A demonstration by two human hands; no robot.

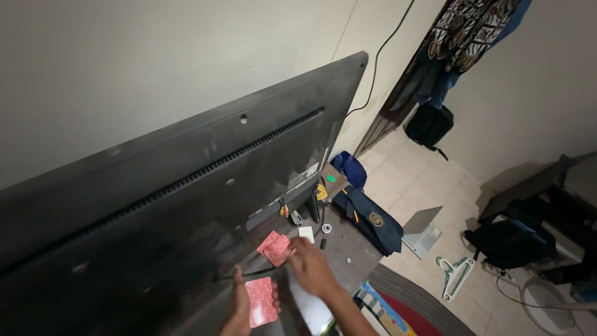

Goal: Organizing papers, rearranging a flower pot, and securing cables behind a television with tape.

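Observation:
A large black flat panel (186,186), seen from its back, leans tilted against the wall and fills the left half of the view. Low in the frame, my left hand (239,305) holds a red patterned card stack (261,302). My right hand (311,267) reaches over the grey table (348,239), its fingers on or right beside two red patterned cards (273,247) lying at the panel's lower edge; motion blur hides whether it grips them. A thin black cable (258,272) runs between the two hands.
On the table lie a small white card (306,233), a white ring (326,228), a screwdriver (285,210) and a yellow tool (321,193). On the tiled floor sit a navy garment (373,221), an open laptop (423,231), a green hanger (457,274), black bags and a striped rug.

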